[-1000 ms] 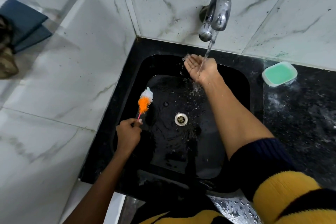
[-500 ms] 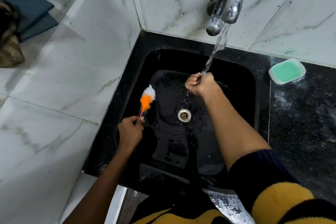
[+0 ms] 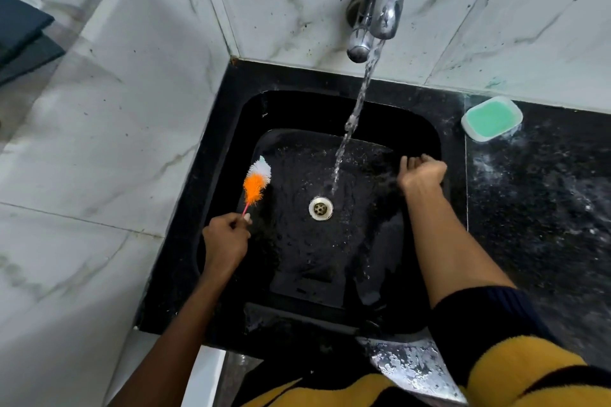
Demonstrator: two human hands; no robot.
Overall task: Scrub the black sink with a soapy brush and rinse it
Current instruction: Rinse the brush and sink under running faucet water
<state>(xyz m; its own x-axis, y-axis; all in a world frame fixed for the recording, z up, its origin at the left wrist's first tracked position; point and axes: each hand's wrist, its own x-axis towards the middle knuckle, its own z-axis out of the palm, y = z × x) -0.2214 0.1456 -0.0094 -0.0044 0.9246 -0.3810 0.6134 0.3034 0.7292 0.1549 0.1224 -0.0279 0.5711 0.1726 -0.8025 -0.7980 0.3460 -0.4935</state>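
Both hands in sink [image 3: 330, 102], left [image 3: 225, 239] gripping brush [image 3: 256, 183].

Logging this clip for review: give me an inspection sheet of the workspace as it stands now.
Surface: black speckled counter, wet, pale smears near the dish.
Job's things: black sink wet; tap running, stream landing beside the drain; brush orange and white, head over the sink's left side.
Clutter: soap dish with green soap, back right of the sink.
Grippers: left hand shut on the brush handle; right hand curled at the sink's right wall, right of the stream, holding nothing visible.
Cables: nothing seen.
Surroundings: marble tile walls, dark-specked; dark object at far left edge, unclear.
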